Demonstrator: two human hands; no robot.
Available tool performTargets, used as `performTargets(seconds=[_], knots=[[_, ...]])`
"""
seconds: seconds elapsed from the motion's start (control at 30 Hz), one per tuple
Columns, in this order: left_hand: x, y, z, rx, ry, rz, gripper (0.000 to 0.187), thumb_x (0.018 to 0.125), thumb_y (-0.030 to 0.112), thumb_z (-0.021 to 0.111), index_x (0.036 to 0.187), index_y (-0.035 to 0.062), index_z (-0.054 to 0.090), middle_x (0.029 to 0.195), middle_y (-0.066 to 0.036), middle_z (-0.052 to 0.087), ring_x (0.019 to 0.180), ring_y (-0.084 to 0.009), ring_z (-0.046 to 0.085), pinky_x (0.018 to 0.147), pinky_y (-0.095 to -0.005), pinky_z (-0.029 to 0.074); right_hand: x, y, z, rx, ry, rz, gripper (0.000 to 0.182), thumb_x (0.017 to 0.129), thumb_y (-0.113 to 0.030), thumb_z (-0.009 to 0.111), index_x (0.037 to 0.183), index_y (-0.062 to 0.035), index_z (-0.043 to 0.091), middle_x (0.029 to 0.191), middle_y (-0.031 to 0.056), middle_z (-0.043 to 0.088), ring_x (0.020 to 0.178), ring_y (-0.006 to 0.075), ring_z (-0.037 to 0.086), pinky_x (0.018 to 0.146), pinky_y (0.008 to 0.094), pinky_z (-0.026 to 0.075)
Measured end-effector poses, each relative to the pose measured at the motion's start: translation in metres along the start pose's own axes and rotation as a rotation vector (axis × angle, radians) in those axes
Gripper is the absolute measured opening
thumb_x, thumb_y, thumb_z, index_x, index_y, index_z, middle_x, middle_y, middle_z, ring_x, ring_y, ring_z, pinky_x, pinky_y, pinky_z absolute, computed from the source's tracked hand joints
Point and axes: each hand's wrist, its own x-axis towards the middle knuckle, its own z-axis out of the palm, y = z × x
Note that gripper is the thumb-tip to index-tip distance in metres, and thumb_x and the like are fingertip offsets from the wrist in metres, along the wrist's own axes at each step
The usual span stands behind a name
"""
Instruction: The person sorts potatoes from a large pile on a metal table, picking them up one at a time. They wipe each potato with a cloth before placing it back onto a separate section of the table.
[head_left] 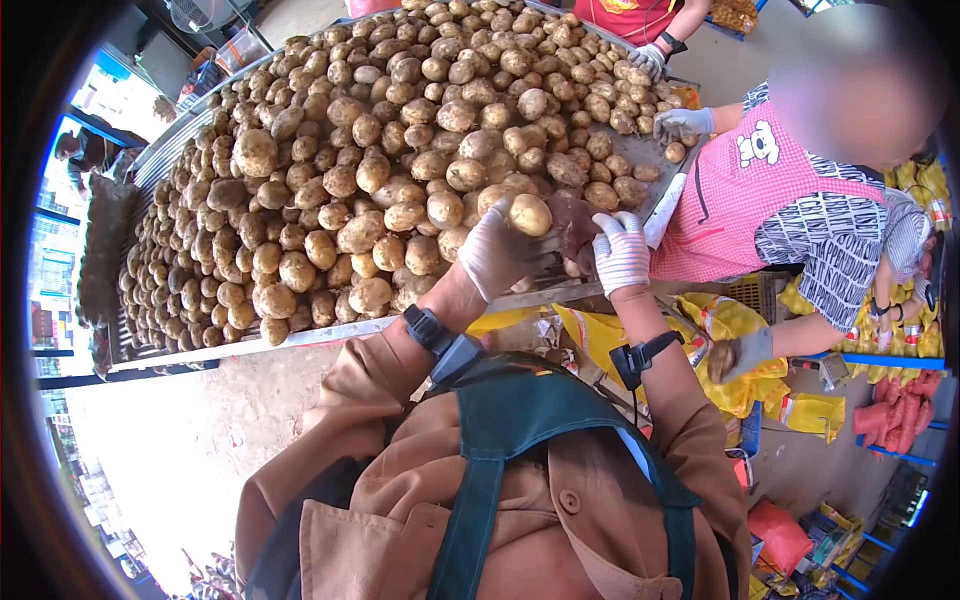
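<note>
My left hand [496,258], in a white glove, is closed on a pale, clean-looking potato [530,214] at the front edge of the heap. To its right, my right hand [621,254], in a striped white glove, has its fingers curled against a dark reddish-brown, limp-looking thing [574,226]; I cannot tell what that is. Around and beyond both hands spreads a big heap of soil-marked potatoes [372,172].
The potatoes lie on a slatted metal table [330,331] with a raised rim. At right, a person in a pink checked apron [745,190] holds a potato [719,360] low over yellow bags [740,318]. Another person's gloved hand [649,60] is at the far end.
</note>
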Motion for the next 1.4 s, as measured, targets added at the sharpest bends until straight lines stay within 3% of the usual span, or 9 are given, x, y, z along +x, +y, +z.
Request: performTargets(seconds=[0.1, 0.2, 0.33, 0.67, 0.7, 0.93, 1.07, 1.2, 1.4], knots=[[-0.001, -0.001, -0.001, 0.298, -0.073, 0.02, 0.073, 0.094, 0.061, 0.048, 0.139, 0.0033, 0.044, 0.138, -0.023, 0.051, 0.126, -0.0389, 0.049, 0.112, -0.0509, 0.031, 0.001, 0.018, 0.018, 0.093, -0.049, 0.281, 0.043, 0.082, -0.017, 0.069, 0.124, -0.012, 0.063, 0.118, 0.0178, 0.059, 0.109, 0.0368, 0.057, 0.094, 0.0447, 0.047], [0.0, 0.014, -0.008, 0.869, 0.107, 0.227, 0.072, 0.095, 0.062, 0.047, 0.137, 0.003, 0.046, 0.131, -0.022, 0.057, 0.115, -0.0342, 0.057, 0.102, -0.0449, 0.041, 0.002, -0.027, -0.016, -0.065, -0.04, 0.111, 0.062, 0.082, -0.023, 0.073, 0.138, -0.0106, 0.05, 0.13, 0.0202, 0.053, 0.12, 0.0395, 0.05, 0.102, 0.0454, 0.043], [0.019, -0.07, -0.006, 1.778, 0.552, 0.612, 0.057, 0.1, 0.054, 0.049, 0.13, 0.0056, 0.054, 0.105, -0.01, 0.068, 0.08, -0.0202, 0.067, 0.061, -0.0336, 0.053, -0.018, -0.053, -0.017, 0.623, -0.151, -0.067, 0.079, 0.074, -0.016, 0.082, 0.143, -0.0086, 0.044, 0.134, 0.0196, 0.051, 0.124, 0.0373, 0.05, 0.108, 0.044, 0.041], [-0.012, -0.045, -0.037, 2.504, 0.685, 1.111, 0.028, 0.094, 0.02, 0.067, 0.115, 0.0004, 0.064, 0.087, -0.011, 0.069, 0.078, -0.0191, 0.065, 0.071, -0.0318, 0.052, -0.183, 0.084, -0.069, 0.537, -0.262, 0.942, 0.058, 0.072, -0.003, 0.073, 0.127, -0.0043, 0.056, 0.105, 0.0084, 0.06, 0.095, 0.0176, 0.057, 0.087, 0.0291, 0.048], [-0.024, -0.036, -0.036, 2.781, 0.643, 1.213, 0.03, 0.092, 0.019, 0.068, 0.116, 0.0021, 0.063, 0.09, -0.013, 0.069, 0.081, -0.0249, 0.066, 0.074, -0.0349, 0.053, -0.23, 0.126, -0.051, 0.408, -0.249, 0.923, 0.059, 0.074, -0.011, 0.071, 0.13, -0.0073, 0.056, 0.101, 0.0073, 0.063, 0.071, 0.0157, 0.057, 0.06, 0.028, 0.049], [-0.081, -0.037, 0.022, 3.299, 1.13, 1.636, 0.041, 0.078, 0.025, 0.072, 0.116, 0.0114, 0.064, 0.114, -0.012, 0.065, 0.11, -0.0353, 0.057, 0.095, -0.0474, 0.043, -0.313, 0.199, -0.023, -0.066, -0.371, 1.066, 0.079, 0.068, -0.025, 0.079, 0.138, -0.0106, 0.048, 0.126, 0.021, 0.055, 0.117, 0.0354, 0.055, 0.099, 0.0415, 0.046], [-0.09, -0.016, 0.05, 3.402, 1.531, 1.38, 0.062, 0.079, 0.038, 0.072, 0.133, 0.0137, 0.055, 0.127, -0.014, 0.06, 0.12, -0.0342, 0.054, 0.105, -0.0513, 0.035, -0.198, 0.106, -0.053, -0.175, -0.3, 0.544, 0.057, 0.078, -0.024, 0.072, 0.13, -0.0103, 0.055, 0.126, 0.021, 0.056, 0.116, 0.0403, 0.054, 0.101, 0.0464, 0.043], [-0.067, -0.023, 0.076, 3.397, 1.978, 0.461, 0.068, 0.081, 0.048, 0.067, 0.138, 0.0136, 0.051, 0.13, -0.014, 0.059, 0.123, -0.0341, 0.053, 0.108, -0.0518, 0.034, -0.097, 0.034, -0.041, 0.015, -0.172, 0.079, 0.031, 0.081, -0.015, 0.066, 0.111, -0.0069, 0.066, 0.113, 0.0148, 0.063, 0.107, 0.0363, 0.057, 0.098, 0.0469, 0.044], [-0.06, -0.009, 0.095, 3.378, 1.761, 0.331, 0.065, 0.08, 0.045, 0.066, 0.134, 0.0112, 0.053, 0.121, -0.016, 0.062, 0.117, -0.0337, 0.058, 0.102, -0.0486, 0.041, -0.007, 0.01, 0.014, -0.263, -0.273, -0.25, 0.052, 0.076, -0.018, 0.068, 0.126, -0.0137, 0.059, 0.13, 0.01, 0.057, 0.125, 0.0321, 0.049, 0.105, 0.0504, 0.038]])
